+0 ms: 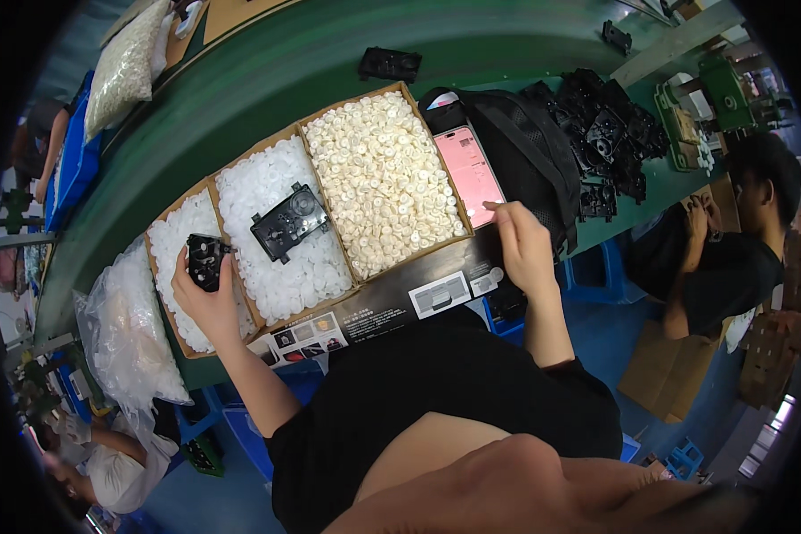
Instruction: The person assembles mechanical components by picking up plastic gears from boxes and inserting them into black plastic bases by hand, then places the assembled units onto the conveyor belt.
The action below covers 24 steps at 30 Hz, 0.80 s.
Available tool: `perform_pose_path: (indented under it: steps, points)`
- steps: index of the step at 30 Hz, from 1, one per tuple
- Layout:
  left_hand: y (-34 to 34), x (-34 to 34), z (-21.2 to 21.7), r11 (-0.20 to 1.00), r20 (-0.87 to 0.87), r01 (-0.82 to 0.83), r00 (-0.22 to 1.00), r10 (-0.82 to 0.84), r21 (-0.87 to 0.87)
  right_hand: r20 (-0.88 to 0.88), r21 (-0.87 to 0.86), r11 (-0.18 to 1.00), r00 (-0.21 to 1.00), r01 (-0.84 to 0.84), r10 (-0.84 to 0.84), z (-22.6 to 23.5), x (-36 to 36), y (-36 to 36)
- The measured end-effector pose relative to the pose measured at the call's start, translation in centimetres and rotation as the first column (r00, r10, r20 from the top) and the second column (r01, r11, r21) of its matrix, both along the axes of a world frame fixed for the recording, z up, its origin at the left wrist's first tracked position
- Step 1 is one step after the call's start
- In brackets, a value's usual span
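Observation:
In my left hand [206, 307] is a small black plastic housing [206, 260], gripped between thumb and fingers over the left compartment of small white plastic pieces [187, 227]. My right hand [525, 245] reaches to the lower end of a phone [468, 173] with a pink screen. A finger is stretched out at its edge, and nothing is held there. Another black housing [289, 221] lies tilted on the white plastic pieces [251, 182] in the middle compartment. Cream-coloured small round parts [378, 178] fill the right compartment of the cardboard box [409, 254].
A black backpack [521, 133] lies right of the phone, beside a heap of black housings [605, 129]. One more housing [390, 63] sits behind the box. A clear bag of white pieces [129, 329] leans at the left. A co-worker [730, 240] sits at the right.

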<state>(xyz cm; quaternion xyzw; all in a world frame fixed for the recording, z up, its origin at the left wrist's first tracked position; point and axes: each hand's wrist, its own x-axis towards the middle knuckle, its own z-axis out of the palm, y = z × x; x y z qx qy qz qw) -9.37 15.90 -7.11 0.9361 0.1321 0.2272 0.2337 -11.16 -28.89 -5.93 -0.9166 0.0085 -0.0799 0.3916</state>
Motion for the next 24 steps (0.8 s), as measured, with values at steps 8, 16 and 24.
perform_pose_path:
  steps: [8, 16, 24]
  points:
    - [2.6, -0.7, -1.7, 0.978, -0.047, 0.002, 0.999, 0.008, 0.207, 0.273, 0.101, 0.989, 0.953, 0.110, -0.134, 0.5, 1.4, 0.3]
    - [-1.2, 1.2, 5.7, 0.967, -0.040, 0.245, 0.969, -0.243, 0.064, 0.240, -0.144, 0.983, 0.960, -0.111, 0.143, 0.4, 4.3, 4.5]
    - [-3.5, 17.1, 5.3, 0.775, -0.147, 0.615, 0.788, -0.598, 0.141, 0.208, -0.364, 0.922, 0.954, -0.129, 0.215, 0.2, 6.9, 8.0]
